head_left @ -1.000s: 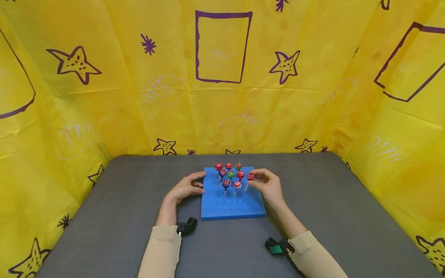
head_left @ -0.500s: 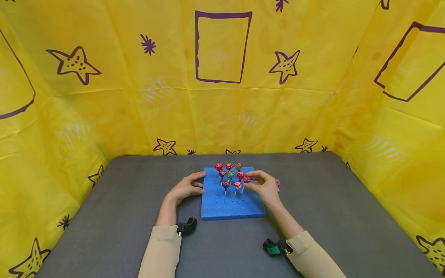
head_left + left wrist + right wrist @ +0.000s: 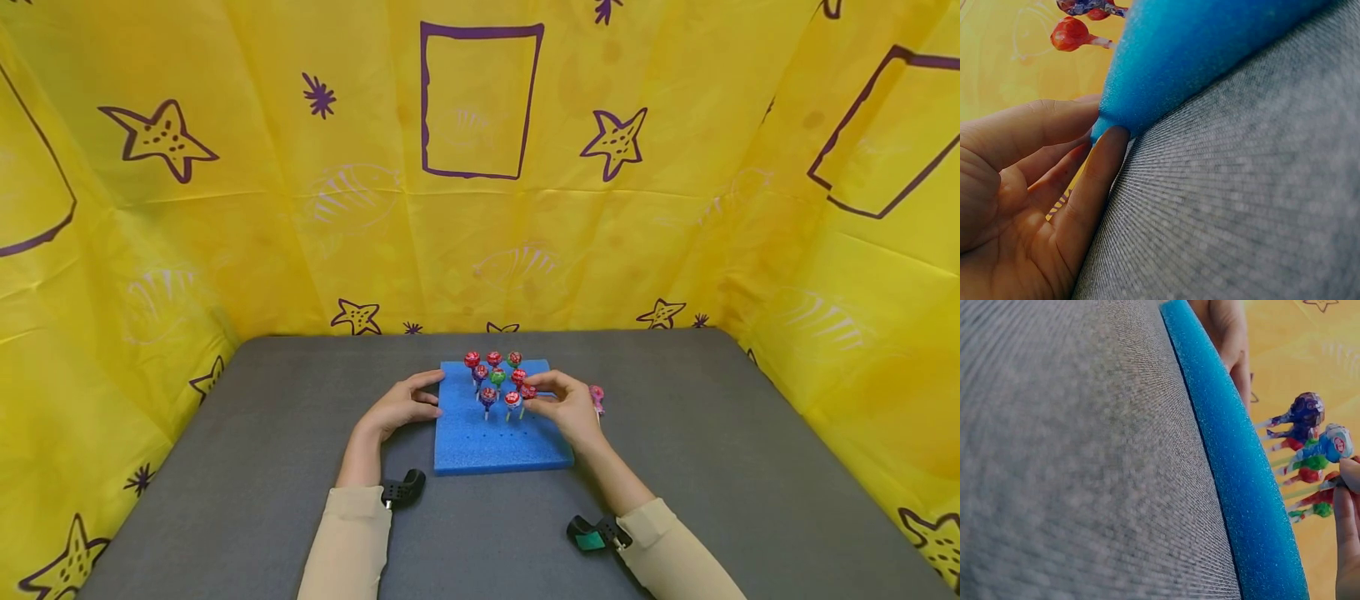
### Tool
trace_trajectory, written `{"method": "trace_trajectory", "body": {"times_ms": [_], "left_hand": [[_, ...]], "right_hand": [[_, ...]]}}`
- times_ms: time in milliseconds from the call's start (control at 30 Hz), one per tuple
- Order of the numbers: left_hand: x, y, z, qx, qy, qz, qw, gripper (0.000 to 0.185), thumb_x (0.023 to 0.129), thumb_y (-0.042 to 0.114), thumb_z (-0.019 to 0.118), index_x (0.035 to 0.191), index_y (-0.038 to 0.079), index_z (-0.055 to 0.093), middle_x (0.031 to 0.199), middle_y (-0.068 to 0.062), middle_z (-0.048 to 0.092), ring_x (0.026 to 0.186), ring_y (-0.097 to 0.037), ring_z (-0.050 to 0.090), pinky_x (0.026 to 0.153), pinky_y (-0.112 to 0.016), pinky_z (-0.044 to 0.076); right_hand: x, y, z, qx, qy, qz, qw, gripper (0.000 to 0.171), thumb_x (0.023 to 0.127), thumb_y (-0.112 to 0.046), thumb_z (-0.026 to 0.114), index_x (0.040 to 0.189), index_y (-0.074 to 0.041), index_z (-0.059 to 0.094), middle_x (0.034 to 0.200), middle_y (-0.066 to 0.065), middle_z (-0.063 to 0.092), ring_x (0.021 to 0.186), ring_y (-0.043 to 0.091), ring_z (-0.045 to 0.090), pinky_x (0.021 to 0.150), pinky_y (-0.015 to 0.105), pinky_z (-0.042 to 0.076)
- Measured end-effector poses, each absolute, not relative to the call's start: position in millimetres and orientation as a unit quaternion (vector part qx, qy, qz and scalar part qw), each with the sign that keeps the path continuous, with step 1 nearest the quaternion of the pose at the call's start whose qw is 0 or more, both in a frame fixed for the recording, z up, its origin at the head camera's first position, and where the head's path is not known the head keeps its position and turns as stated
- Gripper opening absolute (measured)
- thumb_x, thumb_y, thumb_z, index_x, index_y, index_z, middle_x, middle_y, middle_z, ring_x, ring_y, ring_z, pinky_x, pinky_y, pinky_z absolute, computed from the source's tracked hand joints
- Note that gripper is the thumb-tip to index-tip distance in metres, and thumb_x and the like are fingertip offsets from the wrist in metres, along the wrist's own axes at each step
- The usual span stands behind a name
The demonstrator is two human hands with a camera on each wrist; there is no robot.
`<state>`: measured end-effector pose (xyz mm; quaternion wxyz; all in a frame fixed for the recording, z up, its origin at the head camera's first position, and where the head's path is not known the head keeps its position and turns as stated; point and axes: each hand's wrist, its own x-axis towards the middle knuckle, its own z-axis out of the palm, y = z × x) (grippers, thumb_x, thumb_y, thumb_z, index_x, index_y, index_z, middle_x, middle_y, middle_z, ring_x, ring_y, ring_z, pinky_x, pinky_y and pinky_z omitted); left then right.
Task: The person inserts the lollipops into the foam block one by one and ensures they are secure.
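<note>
You're pinching a red lollipop (image 3: 528, 390) in your right hand (image 3: 567, 407) above the foam block (image 3: 495, 442); left hand (image 3: 399, 406), fingers straight, is bracing its edge, so be lowering the stick straight

Right hand (image 3: 570, 408) hides most of the pink lollipop (image 3: 597, 394)

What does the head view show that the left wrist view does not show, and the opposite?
Only the head view shows the right hand pinching a red lollipop over the foam, and a pink lollipop lying on the grey table. Only the left wrist view shows fingertips pressing the foam's corner. Both show the left hand, the blue foam board and standing lollipops.
</note>
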<state>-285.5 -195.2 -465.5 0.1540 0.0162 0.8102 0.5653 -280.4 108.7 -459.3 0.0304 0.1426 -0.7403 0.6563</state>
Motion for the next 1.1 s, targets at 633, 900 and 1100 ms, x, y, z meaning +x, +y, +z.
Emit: {"method": "trace_trajectory", "body": {"times_ms": [633, 900, 1100], "left_hand": [[-286.3, -195.7, -464.9, 0.019, 0.808, 0.568, 0.156, 0.069, 0.087, 0.005, 0.071, 0.149, 0.018, 0.045, 0.155, -0.01, 0.04, 0.112, -0.021, 0.058, 0.087, -0.029, 0.056], [-285.7, -195.7, -464.4, 0.02, 0.808, 0.568, 0.155, 0.069, 0.087, 0.005, 0.071, 0.149, 0.018, 0.045, 0.155, -0.011, 0.04, 0.112, -0.021, 0.058, 0.088, -0.029, 0.056], [-285.7, -195.7, -465.3, 0.02, 0.809, 0.567, 0.152, 0.069, 0.087, 0.005, 0.071, 0.149, 0.018, 0.045, 0.155, -0.01, 0.041, 0.111, -0.021, 0.059, 0.088, -0.029, 0.056]], "right_hand": [[-282.4, 109.9, -462.6, 0.166, -0.741, 0.651, 0.007, 0.031, 0.077, 0.003, 0.079, 0.106, 0.007, 0.07, 0.11, 0.031, 0.067, 0.087, 0.003, 0.066, 0.076, 0.02, 0.058], [-282.1, 110.1, -462.9, 0.162, -0.745, 0.647, 0.005, 0.032, 0.076, 0.003, 0.08, 0.106, 0.007, 0.07, 0.109, 0.031, 0.068, 0.086, 0.003, 0.066, 0.076, 0.019, 0.058], [-282.1, 110.5, -463.3, 0.164, -0.739, 0.654, 0.003, 0.032, 0.077, 0.004, 0.079, 0.108, 0.007, 0.07, 0.111, 0.031, 0.067, 0.086, 0.001, 0.066, 0.076, 0.019, 0.057]]}}
